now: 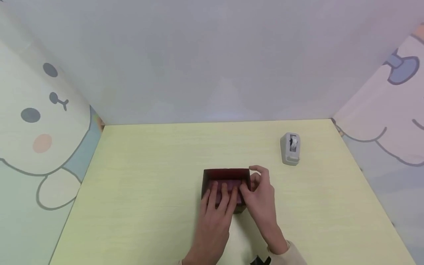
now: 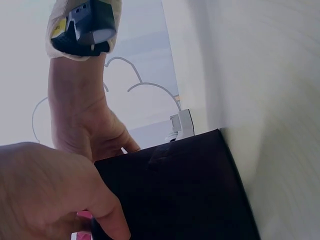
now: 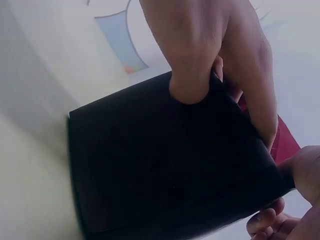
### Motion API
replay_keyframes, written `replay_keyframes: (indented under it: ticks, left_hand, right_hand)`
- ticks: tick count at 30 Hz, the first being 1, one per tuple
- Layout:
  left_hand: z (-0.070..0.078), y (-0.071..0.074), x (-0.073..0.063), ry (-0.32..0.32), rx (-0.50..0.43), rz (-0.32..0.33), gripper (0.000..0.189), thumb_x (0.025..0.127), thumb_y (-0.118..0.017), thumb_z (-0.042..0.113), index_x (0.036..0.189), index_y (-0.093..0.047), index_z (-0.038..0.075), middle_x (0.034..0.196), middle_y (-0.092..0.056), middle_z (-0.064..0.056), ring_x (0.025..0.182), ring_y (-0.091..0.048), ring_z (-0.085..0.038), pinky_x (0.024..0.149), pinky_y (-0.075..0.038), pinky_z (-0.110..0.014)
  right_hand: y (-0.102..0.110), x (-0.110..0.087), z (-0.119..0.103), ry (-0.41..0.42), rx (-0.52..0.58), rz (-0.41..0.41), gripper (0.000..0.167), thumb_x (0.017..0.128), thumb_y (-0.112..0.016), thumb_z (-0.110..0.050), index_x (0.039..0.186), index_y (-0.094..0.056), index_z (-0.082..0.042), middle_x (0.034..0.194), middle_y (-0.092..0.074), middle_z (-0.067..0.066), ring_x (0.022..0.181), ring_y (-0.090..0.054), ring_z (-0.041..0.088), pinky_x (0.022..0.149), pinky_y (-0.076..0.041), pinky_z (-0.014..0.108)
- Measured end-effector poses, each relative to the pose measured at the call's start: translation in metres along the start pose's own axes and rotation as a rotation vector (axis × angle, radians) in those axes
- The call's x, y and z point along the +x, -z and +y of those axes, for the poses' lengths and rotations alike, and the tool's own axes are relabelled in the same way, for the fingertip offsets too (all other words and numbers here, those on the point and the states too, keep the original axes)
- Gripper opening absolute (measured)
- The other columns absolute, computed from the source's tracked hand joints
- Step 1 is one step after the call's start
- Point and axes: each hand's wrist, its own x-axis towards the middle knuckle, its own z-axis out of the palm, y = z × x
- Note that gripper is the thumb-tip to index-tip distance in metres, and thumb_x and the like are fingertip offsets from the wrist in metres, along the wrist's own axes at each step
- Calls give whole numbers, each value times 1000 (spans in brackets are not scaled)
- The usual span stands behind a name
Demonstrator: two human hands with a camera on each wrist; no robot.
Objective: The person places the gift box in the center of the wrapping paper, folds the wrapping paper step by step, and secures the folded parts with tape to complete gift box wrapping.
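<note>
A dark box (image 1: 226, 173), open at the top and dark red inside, stands upright on the table. Down in it lies a purple-magenta item (image 1: 229, 183), partly covered by fingers. My left hand (image 1: 213, 224) reaches over the near wall with its fingers inside against that item, while its thumb (image 3: 190, 89) lies on the wall's black outer face. At the right wall, my right hand (image 1: 263, 200) pinches the rim, thumb inside and fingers outside. The left wrist view shows the black outer wall (image 2: 180, 185) close up.
A grey tape dispenser (image 1: 290, 151) stands on the pale yellow table (image 1: 142, 176), to the right and behind the box. A grey panel (image 1: 212, 66) rises at the table's back edge, with cartoon-printed panels at both sides. A black device (image 2: 92, 25) sits on the right wrist.
</note>
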Motion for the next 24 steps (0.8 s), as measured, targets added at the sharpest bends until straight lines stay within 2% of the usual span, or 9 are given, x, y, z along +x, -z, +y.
replay_keyframes:
  ticks: [2, 6, 11, 15, 20, 24]
  left_hand:
    - [0, 0, 0, 8, -2, 9, 83, 70, -77, 4, 149, -57, 16, 140, -64, -11, 139, -55, -40, 112, -48, -49]
    - [1, -1, 1, 17, -2, 10, 82, 71, -76, 3, 149, -57, 16, 140, -64, -11, 139, -55, -39, 112, -48, -49]
    - [1, 0, 1, 14, -7, 3, 80, 72, -75, 2, 148, -58, 16, 141, -64, -11, 140, -54, -40, 112, -48, -50]
    - [1, 0, 1, 11, -8, 10, 78, 72, -73, 2, 147, -59, 15, 140, -64, -11, 139, -54, -40, 111, -48, -50]
    - [1, 0, 1, 13, -10, 7, 77, 72, -74, 2, 147, -59, 15, 140, -64, -11, 139, -55, -40, 111, -48, -50]
    - [1, 1, 1, 14, -9, 5, 80, 70, -78, 3, 147, -58, 15, 141, -64, -11, 139, -54, -40, 112, -48, -50]
  right_hand:
    - [-2, -2, 1, 8, 4, 5, 53, 86, -72, 7, 131, -51, -10, 75, -62, 3, 60, -50, 7, 56, -44, 23]
    - [-3, -6, 3, 83, -5, 60, 46, 89, -70, 6, 128, -52, -7, 73, -60, 0, 60, -48, 6, 54, -42, 22]
    - [-2, -6, 3, 172, -14, 108, 30, 88, -69, 8, 111, -56, -6, 73, -64, -1, 62, -49, 5, 55, -41, 18]
    - [1, -2, -1, 251, -14, 144, 24, 88, -70, 8, 103, -57, -5, 72, -63, -2, 62, -50, 4, 57, -41, 14]
    - [9, 3, -11, 354, 0, 177, 19, 89, -70, 7, 100, -58, -4, 69, -58, -5, 62, -49, 3, 57, -42, 16]
    - [15, 3, -15, 365, 68, 162, 14, 94, -70, 3, 102, -60, -3, 74, -61, -4, 66, -52, 3, 62, -44, 16]
